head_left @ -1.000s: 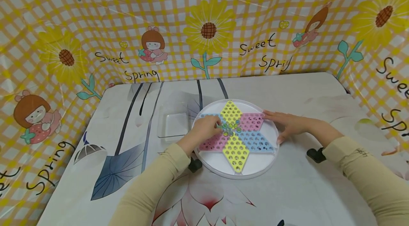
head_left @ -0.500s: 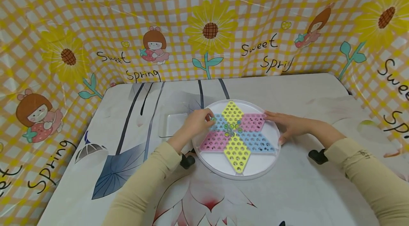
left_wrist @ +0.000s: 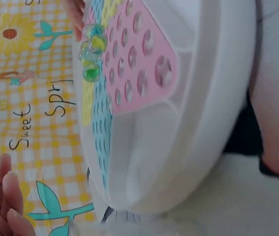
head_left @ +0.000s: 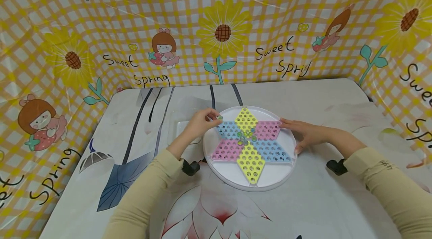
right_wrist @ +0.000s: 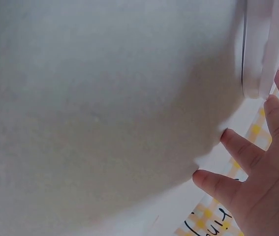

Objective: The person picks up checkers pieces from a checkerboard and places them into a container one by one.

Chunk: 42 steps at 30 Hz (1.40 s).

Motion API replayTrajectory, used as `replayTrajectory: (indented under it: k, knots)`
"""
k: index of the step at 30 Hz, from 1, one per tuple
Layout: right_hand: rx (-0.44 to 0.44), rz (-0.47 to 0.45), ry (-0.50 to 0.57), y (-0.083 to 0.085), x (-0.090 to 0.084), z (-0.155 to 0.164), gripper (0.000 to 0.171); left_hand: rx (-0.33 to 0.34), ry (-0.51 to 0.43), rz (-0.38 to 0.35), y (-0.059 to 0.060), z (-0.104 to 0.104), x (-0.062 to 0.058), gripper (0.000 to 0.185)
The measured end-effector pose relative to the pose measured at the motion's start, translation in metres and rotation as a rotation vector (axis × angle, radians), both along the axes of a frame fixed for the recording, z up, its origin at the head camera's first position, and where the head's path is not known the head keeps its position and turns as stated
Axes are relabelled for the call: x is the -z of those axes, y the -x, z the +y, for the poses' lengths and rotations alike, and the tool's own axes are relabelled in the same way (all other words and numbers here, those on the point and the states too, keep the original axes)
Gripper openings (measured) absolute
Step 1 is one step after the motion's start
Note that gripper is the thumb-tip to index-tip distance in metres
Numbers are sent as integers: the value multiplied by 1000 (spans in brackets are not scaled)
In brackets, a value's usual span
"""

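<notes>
A table (head_left: 303, 209) under a flower-print cloth stands inside yellow gingham walls (head_left: 135, 14). On it lies a round white board (head_left: 270, 179) with a star of holes. The right hand (head_left: 305, 132) lies flat at the board's three o'clock rim, fingers straight, as it did a second ago. At the star's centre sit the marbles (head_left: 246, 136). The left hand (head_left: 199, 122) has lifted off that cluster to the ten o'clock rim, fingertips pinching one marble (head_left: 219, 117). Beyond it, at nine o'clock, stands a clear tray (head_left: 175, 134).
</notes>
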State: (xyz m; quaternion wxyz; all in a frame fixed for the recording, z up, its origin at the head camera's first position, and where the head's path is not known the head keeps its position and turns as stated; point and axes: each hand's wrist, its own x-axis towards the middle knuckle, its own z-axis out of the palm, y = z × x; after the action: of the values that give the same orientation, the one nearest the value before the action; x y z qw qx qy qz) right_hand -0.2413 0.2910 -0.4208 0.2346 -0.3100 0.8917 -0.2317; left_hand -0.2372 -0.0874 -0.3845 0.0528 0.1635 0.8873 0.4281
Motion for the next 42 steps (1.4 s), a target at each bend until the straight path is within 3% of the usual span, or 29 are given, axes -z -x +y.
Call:
replayTrajectory:
  k: [11,25,32,42]
  knots:
    - [16,-14,-13,-1,-2,-1,100,-98,-24,84,3,-41,-1,22]
    - [35,-38,-20,-2,-2,0,99,-163,14,68,-2,-90,4,23]
    - [39,-44,-27,-1,-2,-1,99,-213,26,43,-6,-104,9,21]
    - [39,-44,-24,-2,-3,-1,98,-230,43,23,-8,-112,15,24]
